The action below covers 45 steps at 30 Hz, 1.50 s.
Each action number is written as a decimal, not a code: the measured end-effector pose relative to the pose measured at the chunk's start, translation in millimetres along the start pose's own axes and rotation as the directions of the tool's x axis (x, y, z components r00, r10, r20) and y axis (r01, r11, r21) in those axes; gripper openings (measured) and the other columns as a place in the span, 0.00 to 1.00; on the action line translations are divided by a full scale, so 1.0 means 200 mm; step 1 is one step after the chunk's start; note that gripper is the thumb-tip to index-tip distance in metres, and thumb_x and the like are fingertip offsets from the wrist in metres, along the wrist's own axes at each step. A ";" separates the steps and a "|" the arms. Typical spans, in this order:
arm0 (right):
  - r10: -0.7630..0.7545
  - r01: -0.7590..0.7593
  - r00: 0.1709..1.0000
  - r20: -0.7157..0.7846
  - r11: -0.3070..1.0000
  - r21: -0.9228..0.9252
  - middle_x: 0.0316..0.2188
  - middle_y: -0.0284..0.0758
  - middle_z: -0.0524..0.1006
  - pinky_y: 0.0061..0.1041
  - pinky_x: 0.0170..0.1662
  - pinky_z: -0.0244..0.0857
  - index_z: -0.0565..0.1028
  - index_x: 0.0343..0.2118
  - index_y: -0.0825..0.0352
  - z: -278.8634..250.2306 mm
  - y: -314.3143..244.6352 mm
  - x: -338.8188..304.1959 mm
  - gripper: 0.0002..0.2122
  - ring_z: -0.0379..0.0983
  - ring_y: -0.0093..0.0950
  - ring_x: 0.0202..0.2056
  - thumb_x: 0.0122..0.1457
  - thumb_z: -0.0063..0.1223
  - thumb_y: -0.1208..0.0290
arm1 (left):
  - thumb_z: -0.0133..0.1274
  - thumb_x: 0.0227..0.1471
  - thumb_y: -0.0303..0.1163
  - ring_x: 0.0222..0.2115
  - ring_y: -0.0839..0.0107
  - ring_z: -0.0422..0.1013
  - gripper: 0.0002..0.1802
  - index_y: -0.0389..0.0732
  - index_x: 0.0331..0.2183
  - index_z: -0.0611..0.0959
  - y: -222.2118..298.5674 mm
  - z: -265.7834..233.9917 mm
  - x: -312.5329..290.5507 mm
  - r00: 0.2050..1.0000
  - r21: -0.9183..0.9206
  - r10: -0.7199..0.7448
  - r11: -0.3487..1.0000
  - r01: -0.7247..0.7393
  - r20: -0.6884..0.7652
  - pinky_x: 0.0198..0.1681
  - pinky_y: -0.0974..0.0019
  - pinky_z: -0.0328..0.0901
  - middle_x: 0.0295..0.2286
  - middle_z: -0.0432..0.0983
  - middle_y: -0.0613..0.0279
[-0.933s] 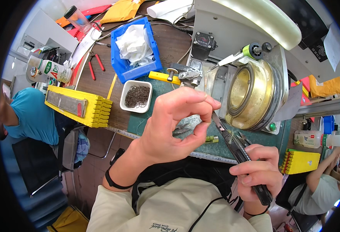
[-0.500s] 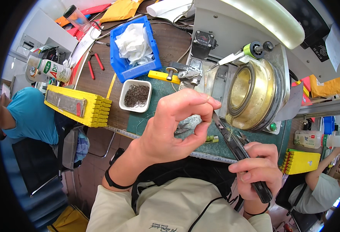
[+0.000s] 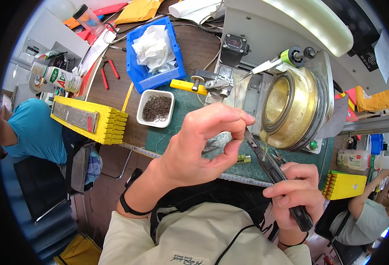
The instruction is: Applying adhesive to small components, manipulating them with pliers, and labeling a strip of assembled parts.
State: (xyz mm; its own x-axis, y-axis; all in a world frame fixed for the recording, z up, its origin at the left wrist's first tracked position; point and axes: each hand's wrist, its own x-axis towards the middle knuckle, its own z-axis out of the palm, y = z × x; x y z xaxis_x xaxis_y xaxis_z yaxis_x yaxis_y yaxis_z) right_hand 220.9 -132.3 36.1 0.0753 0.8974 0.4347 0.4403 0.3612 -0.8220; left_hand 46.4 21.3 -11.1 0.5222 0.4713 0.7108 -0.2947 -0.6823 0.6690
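My right hand (image 3: 295,194) is wrapped round a long black hand tool (image 3: 271,166) with a slim metal tip, like pliers or a hand clamp. The tool slants up and left toward my other hand. My left hand (image 3: 203,152) is closed in a pinch, thumb and forefinger together right at the tool's tip. Anything between those fingertips is too small to make out. A second pointed metal tip (image 3: 279,157) shows beside the right fingers; its lower end is hidden by them. Beyond my hands stands a machine with a brass-coloured wheel (image 3: 291,110).
On the green mat (image 3: 183,106), a white dish (image 3: 170,110) holds dark fine bits. Nearby are a blue bin (image 3: 134,73) with white tissue, red-handled pliers (image 3: 105,75) and a metal clamp fixture (image 3: 214,81). Stacked yellow trays (image 3: 110,126) stand left. People sit at both sides.
Almost nothing differs. Both hands and the tool keep the same pose, with only a very slight shift of the whole view.
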 end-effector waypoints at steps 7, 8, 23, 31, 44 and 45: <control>0.015 -0.014 0.999 -0.040 1.000 0.007 0.33 0.28 0.84 0.34 0.45 0.70 0.76 0.26 0.61 0.01 0.01 0.00 0.11 0.66 0.31 0.36 0.42 0.59 0.85 | 0.51 0.40 0.04 0.37 0.59 0.76 0.40 0.37 0.53 0.56 0.00 0.01 -0.01 1.000 0.017 -0.008 1.000 0.008 0.001 0.48 0.52 0.70 0.28 0.74 0.53; 0.014 -0.014 1.000 -0.006 1.000 -0.017 0.33 0.28 0.83 0.34 0.45 0.70 0.75 0.25 0.61 0.00 0.00 0.00 0.10 0.66 0.31 0.36 0.42 0.59 0.85 | 0.51 0.40 0.04 0.37 0.58 0.76 0.40 0.37 0.54 0.56 0.00 0.00 -0.01 1.000 0.016 0.001 1.000 -0.001 0.006 0.48 0.52 0.71 0.28 0.74 0.53; 0.052 -0.052 0.999 0.013 0.999 0.010 0.35 0.27 0.83 0.35 0.45 0.71 0.76 0.20 0.62 -0.01 -0.02 -0.07 0.08 0.65 0.31 0.38 0.41 0.62 0.84 | 0.53 0.40 0.06 0.38 0.57 0.77 0.41 0.37 0.54 0.57 0.04 -0.01 0.02 0.998 0.080 -0.018 0.997 0.013 0.057 0.44 0.56 0.72 0.27 0.75 0.54; 0.011 -0.011 1.000 0.025 1.000 -0.028 0.40 0.27 0.82 0.34 0.51 0.69 0.81 0.32 0.59 -0.08 -0.03 -0.25 0.13 0.66 0.31 0.40 0.41 0.66 0.81 | 0.59 0.39 0.11 0.47 0.60 0.74 0.44 0.35 0.56 0.58 0.09 -0.08 0.03 0.998 0.420 -0.057 0.907 0.044 0.019 0.57 0.57 0.61 0.34 0.81 0.52; 0.170 -0.148 0.983 0.067 0.955 -0.256 0.49 0.35 0.74 0.36 0.57 0.62 0.75 0.49 0.64 0.01 0.07 -0.50 0.26 0.67 0.42 0.50 0.42 0.59 0.89 | 0.63 0.44 0.21 0.50 0.57 0.73 0.37 0.39 0.56 0.68 0.07 0.02 0.31 0.990 0.599 -0.127 0.798 0.062 0.067 0.66 0.44 0.49 0.38 0.82 0.61; 0.255 -0.221 0.960 0.118 0.944 -0.243 0.51 0.36 0.72 0.37 0.58 0.61 0.73 0.51 0.64 0.02 0.07 -0.50 0.30 0.65 0.44 0.52 0.40 0.58 0.90 | 0.62 0.43 0.20 0.53 0.54 0.70 0.38 0.41 0.57 0.68 0.06 0.05 0.33 0.986 0.591 -0.164 0.799 0.107 0.042 0.67 0.46 0.49 0.42 0.80 0.58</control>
State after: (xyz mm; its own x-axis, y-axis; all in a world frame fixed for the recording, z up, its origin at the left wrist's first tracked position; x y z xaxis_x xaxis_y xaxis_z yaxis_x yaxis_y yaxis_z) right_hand 215.4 -215.9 -20.3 0.0792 0.9833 0.1639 0.6169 0.0808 -0.7829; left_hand 84.6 39.1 40.8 0.5968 0.5526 0.5817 0.2938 -0.8251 0.4825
